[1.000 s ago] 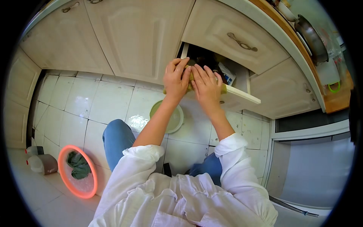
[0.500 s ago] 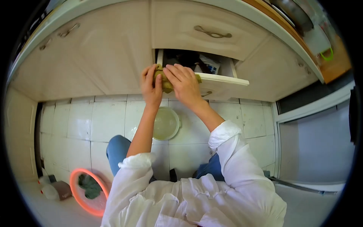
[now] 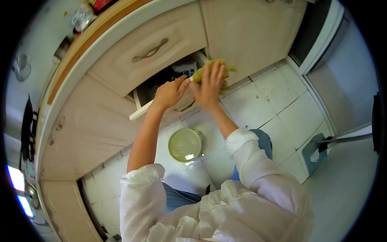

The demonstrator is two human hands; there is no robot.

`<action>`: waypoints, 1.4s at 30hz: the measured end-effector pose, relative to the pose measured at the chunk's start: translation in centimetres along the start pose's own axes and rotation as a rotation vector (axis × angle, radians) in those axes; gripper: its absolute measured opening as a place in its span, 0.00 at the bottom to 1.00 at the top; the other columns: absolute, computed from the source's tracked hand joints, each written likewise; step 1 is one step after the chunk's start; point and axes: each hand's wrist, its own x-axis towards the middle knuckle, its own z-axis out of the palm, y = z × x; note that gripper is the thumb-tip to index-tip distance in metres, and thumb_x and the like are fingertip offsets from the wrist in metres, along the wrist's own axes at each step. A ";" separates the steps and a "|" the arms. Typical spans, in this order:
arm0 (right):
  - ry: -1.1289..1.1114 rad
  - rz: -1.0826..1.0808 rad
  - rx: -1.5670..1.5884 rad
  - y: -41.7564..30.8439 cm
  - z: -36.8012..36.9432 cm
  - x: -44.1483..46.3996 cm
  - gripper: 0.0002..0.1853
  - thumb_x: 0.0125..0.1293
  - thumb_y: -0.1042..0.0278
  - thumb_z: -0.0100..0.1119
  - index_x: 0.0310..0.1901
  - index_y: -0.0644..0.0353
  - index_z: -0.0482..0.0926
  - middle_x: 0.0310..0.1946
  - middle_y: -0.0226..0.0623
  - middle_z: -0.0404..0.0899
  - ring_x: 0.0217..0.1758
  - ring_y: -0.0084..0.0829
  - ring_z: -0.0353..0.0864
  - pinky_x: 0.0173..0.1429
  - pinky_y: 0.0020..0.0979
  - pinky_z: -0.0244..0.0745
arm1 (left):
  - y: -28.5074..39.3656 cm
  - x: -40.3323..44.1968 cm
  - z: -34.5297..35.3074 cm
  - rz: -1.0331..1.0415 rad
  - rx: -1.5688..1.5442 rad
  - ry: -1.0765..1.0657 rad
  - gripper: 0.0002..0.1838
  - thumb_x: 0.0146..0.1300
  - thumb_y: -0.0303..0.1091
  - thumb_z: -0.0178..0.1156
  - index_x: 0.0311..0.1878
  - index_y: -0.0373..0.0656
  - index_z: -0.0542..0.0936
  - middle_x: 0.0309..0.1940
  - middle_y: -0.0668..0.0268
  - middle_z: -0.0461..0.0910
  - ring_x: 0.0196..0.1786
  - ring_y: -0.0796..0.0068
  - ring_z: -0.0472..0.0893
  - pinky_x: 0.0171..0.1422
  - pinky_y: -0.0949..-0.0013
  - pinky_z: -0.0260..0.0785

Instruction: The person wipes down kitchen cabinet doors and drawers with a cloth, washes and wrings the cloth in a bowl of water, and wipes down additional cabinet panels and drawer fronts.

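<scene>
A drawer (image 3: 141, 109) stands pulled out of the pale cabinet, with a white packet (image 3: 186, 68) and dark things inside. My left hand (image 3: 171, 92) is closed over the top edge of the drawer front, near its middle. At the right end of that front, my right hand (image 3: 209, 85) presses a yellow-green cloth (image 3: 198, 75) against the edge. Its fingers lie over the cloth and are slightly blurred. Part of the cloth hangs out beyond the fingers.
A round basin (image 3: 185, 145) with water in it stands on the tiled floor below the drawer. Above is a closed drawer with a metal handle (image 3: 150, 51). A blue-green dustpan-like object (image 3: 314, 155) is at the right, near a glazed door frame (image 3: 322, 92).
The view has turned to the right. My right hand and the cloth have moved from the drawer front's left part to its right end. My left hand has left the cloth and grips the drawer edge.
</scene>
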 end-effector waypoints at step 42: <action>0.256 0.702 0.438 0.5 8.9 -9.7 0.27 0.73 0.56 0.32 0.65 0.67 0.59 0.70 0.52 0.50 0.73 0.59 0.41 0.73 0.54 0.33 | -4.0 4.9 0.4 0.088 -0.278 -0.318 0.29 0.74 0.49 0.42 0.71 0.43 0.59 0.66 0.67 0.63 0.70 0.76 0.57 0.74 0.71 0.43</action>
